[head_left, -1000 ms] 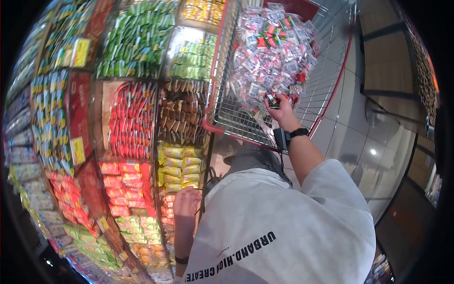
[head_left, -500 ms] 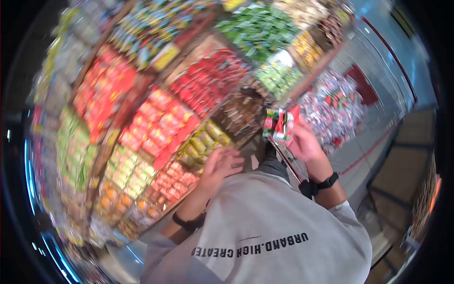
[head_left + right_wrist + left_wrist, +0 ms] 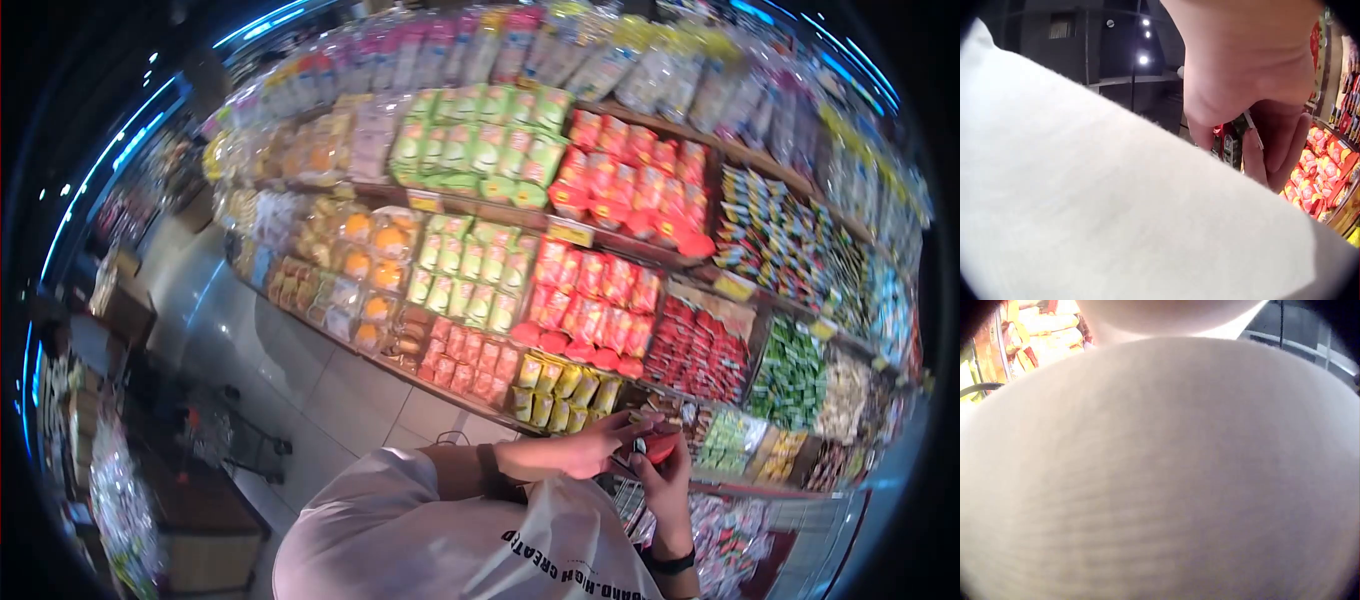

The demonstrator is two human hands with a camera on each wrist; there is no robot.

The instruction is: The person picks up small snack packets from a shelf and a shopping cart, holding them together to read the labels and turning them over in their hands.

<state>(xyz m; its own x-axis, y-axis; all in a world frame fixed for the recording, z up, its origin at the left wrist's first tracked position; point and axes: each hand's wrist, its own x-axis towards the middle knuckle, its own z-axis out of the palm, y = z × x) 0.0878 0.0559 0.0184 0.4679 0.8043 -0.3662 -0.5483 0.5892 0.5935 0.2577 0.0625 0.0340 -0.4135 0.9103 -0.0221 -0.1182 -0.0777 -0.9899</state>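
Observation:
In the head view my right hand (image 3: pixel 668 480) grips several small snack packets (image 3: pixel 658 447), mostly red with dark and white parts. My left hand (image 3: pixel 570 452) meets it from the left, its fingers around the packets' near side. Up close in the right wrist view, the curled fingers of the right hand (image 3: pixel 1254 69) surround the packets (image 3: pixel 1230 147), which show black, red and white print. A pale shirt (image 3: pixel 1097 187) hides the lower part of that view. Forearm skin fills most of the left wrist view, and the left fingers are out of sight there.
A tiered display holds yellow packets (image 3: pixel 565 395), red packets (image 3: pixel 590 305) and green packets (image 3: pixel 470 265) in front of me. Beside my right arm stands a wire shopping cart (image 3: pixel 810 550) with a heap of small packets (image 3: pixel 728 540). Tiled floor (image 3: pixel 345 400) stretches to the left.
My view has swung left along the display. The right hand has lifted the packets from the cart and brought them before my body. My left hand has come up to meet them.

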